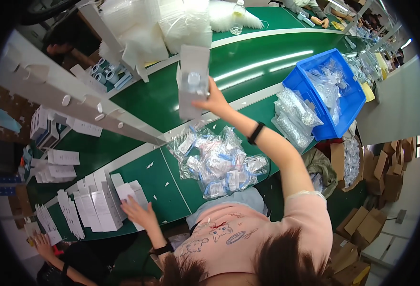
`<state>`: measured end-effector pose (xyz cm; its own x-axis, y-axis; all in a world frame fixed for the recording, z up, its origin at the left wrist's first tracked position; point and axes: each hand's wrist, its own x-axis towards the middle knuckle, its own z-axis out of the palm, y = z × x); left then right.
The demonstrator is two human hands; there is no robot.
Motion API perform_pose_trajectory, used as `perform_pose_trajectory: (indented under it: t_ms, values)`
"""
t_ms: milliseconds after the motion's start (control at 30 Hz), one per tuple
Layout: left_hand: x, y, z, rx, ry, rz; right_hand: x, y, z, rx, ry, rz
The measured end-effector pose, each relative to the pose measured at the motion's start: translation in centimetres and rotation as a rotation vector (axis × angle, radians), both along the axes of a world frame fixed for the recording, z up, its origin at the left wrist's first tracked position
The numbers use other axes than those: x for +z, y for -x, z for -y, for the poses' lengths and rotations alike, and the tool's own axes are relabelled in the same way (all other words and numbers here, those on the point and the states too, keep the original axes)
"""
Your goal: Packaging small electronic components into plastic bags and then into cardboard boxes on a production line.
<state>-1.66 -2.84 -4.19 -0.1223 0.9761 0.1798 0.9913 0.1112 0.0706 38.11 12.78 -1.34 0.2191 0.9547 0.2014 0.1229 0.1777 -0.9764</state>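
While the right hand (213, 99) is gripping an open white box (187, 99) just beyond the pile of clear bags (219, 159), its thumb and fingers closing about the box's right side, the left hand (141, 213) is spreading its fingers over flat white cartons (138, 189), to the left of the pile. Inside the open box a small, pale, clear-looking item (194, 78) is showing; its kind I cannot tell. The pile itself is lying in front of the wearer's body, its bags holding white and blue-edged pieces. Farther left of the pile, a row of white boxes (98, 202) is standing on the green bench. To the right of the pile a blue bin (354, 102) is holding clear-wrapped parts (327, 90), and more clear packages (296, 114) are lying against its near-left side. Farther right of the pile and lower down, a brown carton (337, 162) is containing clear-wrapped goods (352, 159). Well beyond the pile, a clear bottle (237, 20) is standing.
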Motion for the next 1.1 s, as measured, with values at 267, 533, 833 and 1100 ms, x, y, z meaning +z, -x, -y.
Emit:
perform_pose_trajectory:
  t_ms: [267,533,833,1100]
  values:
    - [-0.7,0.9,-1.1,0.069,0.214,0.029,-6.2,-1.3,-10.1,-0.288,-0.095,0.336]
    - [1.1,-5.6,1.2,-0.235,0.328,0.672,-0.6,-13.7,3.4,-0.473,0.738,1.639]
    - [-0.4,-7.9,-4.2,-0.281,0.472,0.522,-4.1,-27.7,17.2,-0.471,1.084,1.173]
    - [-6.3,-2.7,-3.4,-0.14,0.429,0.901,4.4,-21.9,16.0,-0.558,0.709,0.832]
